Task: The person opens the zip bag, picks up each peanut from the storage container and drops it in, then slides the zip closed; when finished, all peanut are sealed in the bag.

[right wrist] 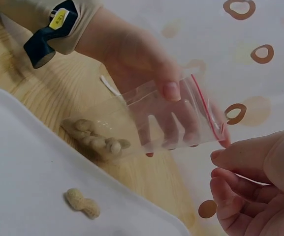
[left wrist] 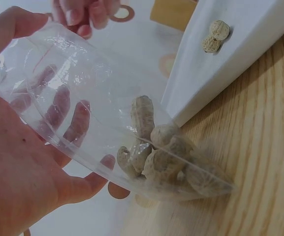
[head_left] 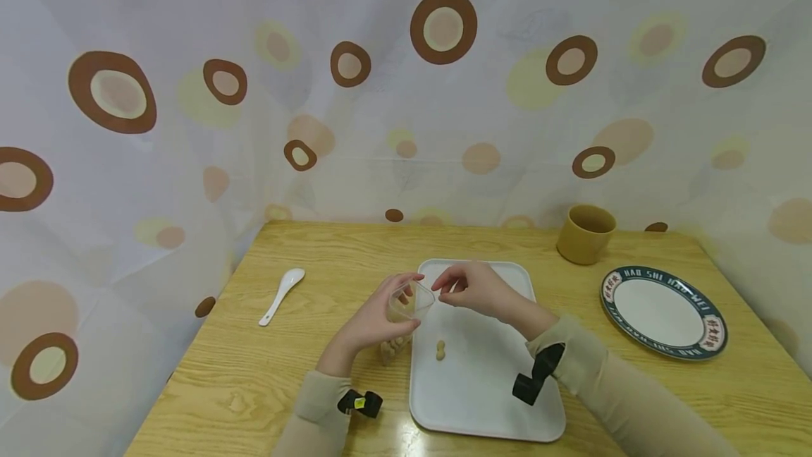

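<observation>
My left hand (head_left: 374,316) holds a clear zip bag (right wrist: 132,110) with a red strip along its mouth, thumb on one side and fingers on the other. The bag's mouth stands spread. Several unshelled peanuts (left wrist: 164,157) lie in its bottom corner, which hangs low over the table by the tray's left edge. Close to the bag's mouth is my right hand (head_left: 472,290), its fingers loosely bent and a gap showing between thumb and forefinger. A single peanut (head_left: 440,350) lies on the white tray (head_left: 488,386), below both hands in the head view.
A white spoon (head_left: 282,296) lies on the wooden table (head_left: 222,386) to the left. Behind the tray on the right stands a mustard-coloured cup (head_left: 585,235). A plate (head_left: 662,312) with a dark patterned rim lies at the right. A patterned curtain (head_left: 380,104) encloses the table.
</observation>
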Demonstrator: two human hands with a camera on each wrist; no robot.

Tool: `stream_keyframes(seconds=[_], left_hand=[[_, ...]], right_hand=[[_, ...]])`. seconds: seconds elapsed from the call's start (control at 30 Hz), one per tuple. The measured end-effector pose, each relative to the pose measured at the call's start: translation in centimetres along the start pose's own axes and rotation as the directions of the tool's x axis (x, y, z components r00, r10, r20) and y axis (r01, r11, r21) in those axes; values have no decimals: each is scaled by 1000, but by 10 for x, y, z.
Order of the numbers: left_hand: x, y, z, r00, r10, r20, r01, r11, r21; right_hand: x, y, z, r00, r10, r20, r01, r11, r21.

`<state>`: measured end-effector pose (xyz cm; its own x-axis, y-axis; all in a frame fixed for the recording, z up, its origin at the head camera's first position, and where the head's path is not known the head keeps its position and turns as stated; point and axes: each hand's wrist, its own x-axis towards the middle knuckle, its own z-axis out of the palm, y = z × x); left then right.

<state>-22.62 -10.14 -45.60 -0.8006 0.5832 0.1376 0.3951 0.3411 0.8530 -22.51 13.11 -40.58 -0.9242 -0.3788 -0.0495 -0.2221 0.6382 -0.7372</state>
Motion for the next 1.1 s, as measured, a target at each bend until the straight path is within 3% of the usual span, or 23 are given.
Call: stream_keyframes(seconds=[0.3,0.53,1.1], left_hand=[[0,1,-1,1000,19,14,-19,1000,2],[1,0,-1,1000,15,14,-15,1000,-13],[0,-2,-1,1000,3,4,-3,1000,4]], right_hand=[[-4,18,14,998,54,25,-54,999,-9],[-7,29,25,998,16,57,-15,1000,-6],[-8,44,49,993,13,118,-12,1000,-10]])
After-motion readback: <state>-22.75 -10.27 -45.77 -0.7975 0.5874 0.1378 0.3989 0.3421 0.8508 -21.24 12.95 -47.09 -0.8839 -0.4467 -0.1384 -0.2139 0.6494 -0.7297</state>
